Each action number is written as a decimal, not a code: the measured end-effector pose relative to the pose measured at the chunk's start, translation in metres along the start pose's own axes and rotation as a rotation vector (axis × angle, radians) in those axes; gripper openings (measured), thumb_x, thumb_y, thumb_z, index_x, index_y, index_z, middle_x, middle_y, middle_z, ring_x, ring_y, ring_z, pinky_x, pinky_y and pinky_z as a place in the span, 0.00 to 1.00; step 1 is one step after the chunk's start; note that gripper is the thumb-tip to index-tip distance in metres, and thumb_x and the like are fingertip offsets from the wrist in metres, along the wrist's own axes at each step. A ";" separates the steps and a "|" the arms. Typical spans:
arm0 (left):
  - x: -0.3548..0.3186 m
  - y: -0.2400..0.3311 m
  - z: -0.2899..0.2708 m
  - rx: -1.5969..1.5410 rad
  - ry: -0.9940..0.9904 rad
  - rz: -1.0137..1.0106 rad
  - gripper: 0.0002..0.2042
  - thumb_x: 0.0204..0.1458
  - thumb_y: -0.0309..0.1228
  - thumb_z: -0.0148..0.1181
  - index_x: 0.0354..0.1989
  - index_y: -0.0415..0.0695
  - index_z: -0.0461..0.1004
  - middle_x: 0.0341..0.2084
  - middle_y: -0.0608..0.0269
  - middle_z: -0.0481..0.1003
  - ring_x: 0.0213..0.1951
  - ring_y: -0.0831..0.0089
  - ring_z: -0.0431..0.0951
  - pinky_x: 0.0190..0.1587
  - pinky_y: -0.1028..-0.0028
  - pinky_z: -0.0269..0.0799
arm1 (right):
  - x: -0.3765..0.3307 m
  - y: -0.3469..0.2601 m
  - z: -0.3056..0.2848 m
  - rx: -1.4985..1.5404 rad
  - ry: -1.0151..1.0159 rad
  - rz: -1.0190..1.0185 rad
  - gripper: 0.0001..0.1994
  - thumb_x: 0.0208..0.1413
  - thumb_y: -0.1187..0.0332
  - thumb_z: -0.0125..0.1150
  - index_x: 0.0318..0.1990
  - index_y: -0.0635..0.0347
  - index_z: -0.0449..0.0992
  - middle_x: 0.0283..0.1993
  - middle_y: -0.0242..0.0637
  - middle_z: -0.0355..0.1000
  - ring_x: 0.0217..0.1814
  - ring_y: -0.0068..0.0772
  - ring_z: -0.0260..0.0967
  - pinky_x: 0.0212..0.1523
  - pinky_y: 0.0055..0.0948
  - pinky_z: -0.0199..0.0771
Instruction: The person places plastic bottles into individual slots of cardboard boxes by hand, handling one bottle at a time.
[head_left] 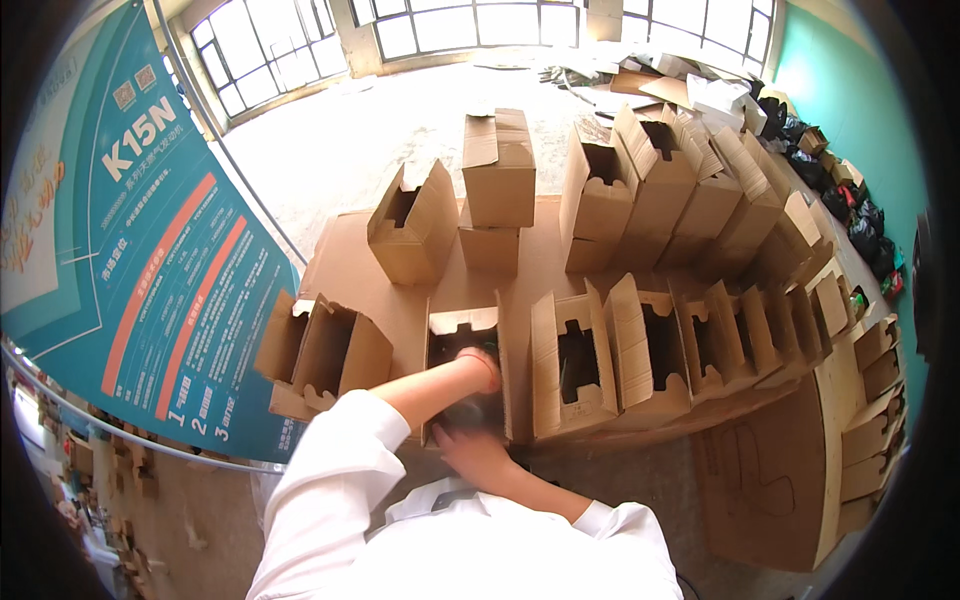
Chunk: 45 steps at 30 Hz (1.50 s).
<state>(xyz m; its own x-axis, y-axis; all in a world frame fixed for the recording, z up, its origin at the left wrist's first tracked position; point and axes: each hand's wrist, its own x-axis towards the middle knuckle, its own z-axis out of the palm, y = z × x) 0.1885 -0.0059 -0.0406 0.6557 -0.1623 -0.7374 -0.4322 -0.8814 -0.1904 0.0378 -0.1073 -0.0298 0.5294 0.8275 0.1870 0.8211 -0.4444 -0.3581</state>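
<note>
An open brown cardboard box lies on a cardboard-covered surface right in front of me. My left hand, with a red band at the wrist, reaches down into the box, so its fingers are hidden. My right hand rests at the box's near edge with its fingers tucked inside, against something dark that I cannot make out. Both arms wear white sleeves.
Several more open cardboard boxes stand in rows to the right and at the back. Another open one lies to the left. A large blue banner stands on the left. Dark bags line the green wall.
</note>
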 end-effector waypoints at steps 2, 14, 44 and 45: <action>0.031 -0.007 0.017 -0.005 -0.020 -0.022 0.21 0.46 0.35 0.63 0.52 0.50 0.77 0.55 0.64 0.73 0.54 0.65 0.74 0.45 0.57 0.75 | 0.004 0.008 0.007 -0.072 0.174 -0.056 0.20 0.48 0.67 0.61 0.49 0.61 0.69 0.37 0.40 0.71 0.36 0.43 0.74 0.31 0.37 0.76; -0.122 -0.004 -0.021 -0.773 1.135 0.111 0.19 0.52 0.30 0.57 0.53 0.39 0.72 0.55 0.44 0.68 0.57 0.52 0.69 0.58 0.60 0.66 | -0.010 0.020 -0.044 -0.044 0.342 -0.122 0.19 0.50 0.69 0.55 0.50 0.61 0.73 0.52 0.41 0.70 0.57 0.39 0.67 0.55 0.35 0.70; -0.053 0.022 0.091 -2.297 0.810 0.340 0.32 0.63 0.32 0.46 0.72 0.41 0.39 0.65 0.56 0.58 0.64 0.69 0.59 0.65 0.72 0.55 | -0.005 0.033 -0.041 -0.027 0.247 0.175 0.34 0.39 0.63 0.72 0.58 0.54 0.70 0.64 0.43 0.61 0.68 0.51 0.53 0.69 0.50 0.50; -0.049 0.022 0.094 -2.278 0.823 0.334 0.32 0.64 0.33 0.46 0.72 0.41 0.38 0.65 0.56 0.57 0.64 0.69 0.58 0.65 0.72 0.55 | -0.002 0.033 -0.038 -0.053 0.245 0.183 0.35 0.39 0.62 0.72 0.59 0.54 0.69 0.65 0.43 0.60 0.68 0.51 0.53 0.69 0.50 0.49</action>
<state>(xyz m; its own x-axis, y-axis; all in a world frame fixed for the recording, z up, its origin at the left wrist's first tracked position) 0.0889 0.0242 -0.0695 0.9773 0.0912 -0.1910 0.1440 0.3747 0.9159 0.0720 -0.1370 -0.0077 0.7000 0.6277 0.3405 0.7138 -0.6011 -0.3594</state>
